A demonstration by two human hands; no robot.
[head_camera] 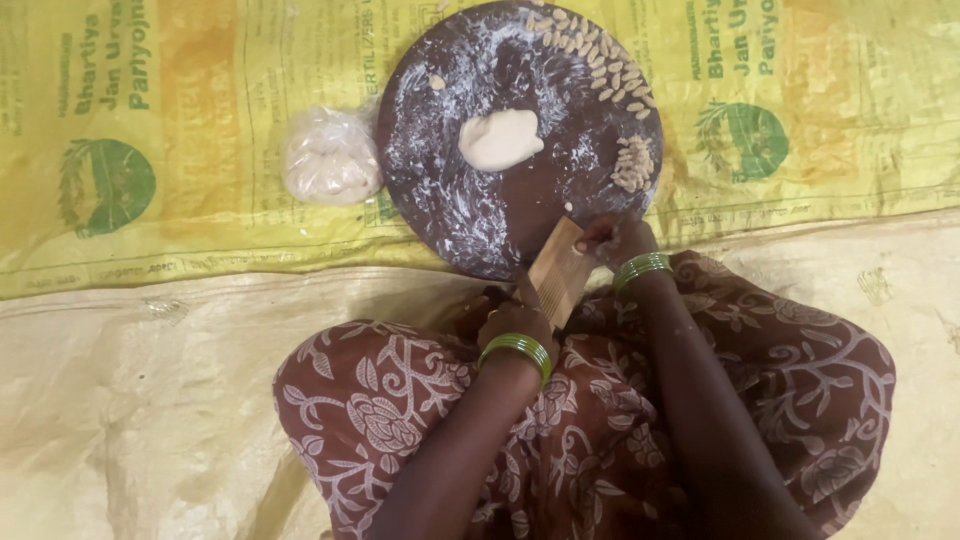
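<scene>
A small ridged wooden board (556,272) leans between my knees and the near rim of a round dark floured board (470,215). My left hand (512,322) grips the ridged board's lower end. At its upper edge my right hand (612,238) has its fingertips pinched together, and I cannot make out what is under them. A lump of pale dough (499,138) lies at the round board's centre. Several small shaped dough pieces (598,60) line its far right rim, and a small pile of them (633,165) sits at the right.
A clear bag of dough (330,158) lies left of the round board. Yellow printed sacks (180,130) cover the floor beyond it, and a plain pale sheet (130,400) lies nearer. My lap in brown patterned cloth (400,420) fills the foreground.
</scene>
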